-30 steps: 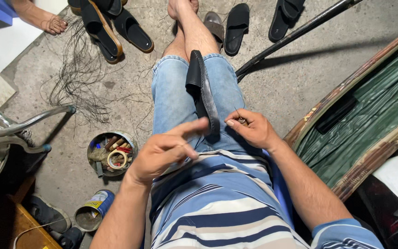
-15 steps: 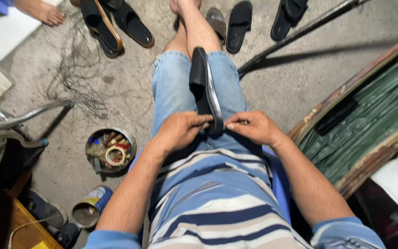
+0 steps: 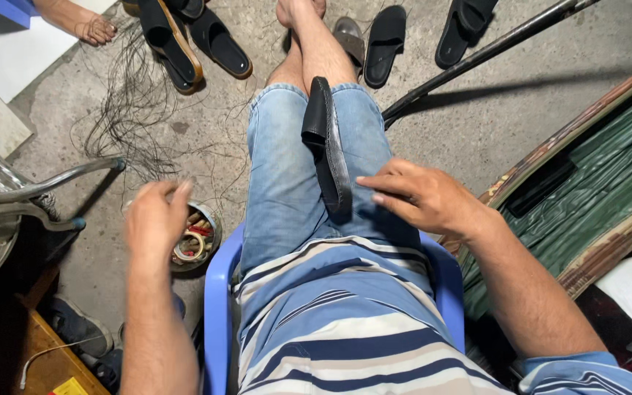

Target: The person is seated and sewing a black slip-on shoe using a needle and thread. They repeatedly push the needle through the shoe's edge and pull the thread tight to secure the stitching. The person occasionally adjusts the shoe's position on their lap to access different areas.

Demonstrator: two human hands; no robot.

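Observation:
A black sandal point(image 3: 327, 143) lies on its edge along my lap, on the denim shorts. My right hand point(image 3: 422, 197) rests over my right thigh with its fingertips touching the sandal's near end, fingers loosely spread. My left hand point(image 3: 156, 223) hovers out to the left above a round tin point(image 3: 197, 241) of small tools and spools on the floor, fingers curled and holding nothing that I can see. I sit on a blue plastic chair point(image 3: 217, 307).
Several black sandals point(image 3: 385, 44) lie on the concrete ahead, beside a tangle of thin thread point(image 3: 137, 110). A long dark pole point(image 3: 477, 55) slants at the right. Another person's foot point(image 3: 93, 29) is at top left. A metal chair frame point(image 3: 38, 197) stands left, green sheeting point(image 3: 594, 175) right.
My left hand left the sandal on my lap and swung out left over the tin. My right hand opened and stayed at the sandal's near end.

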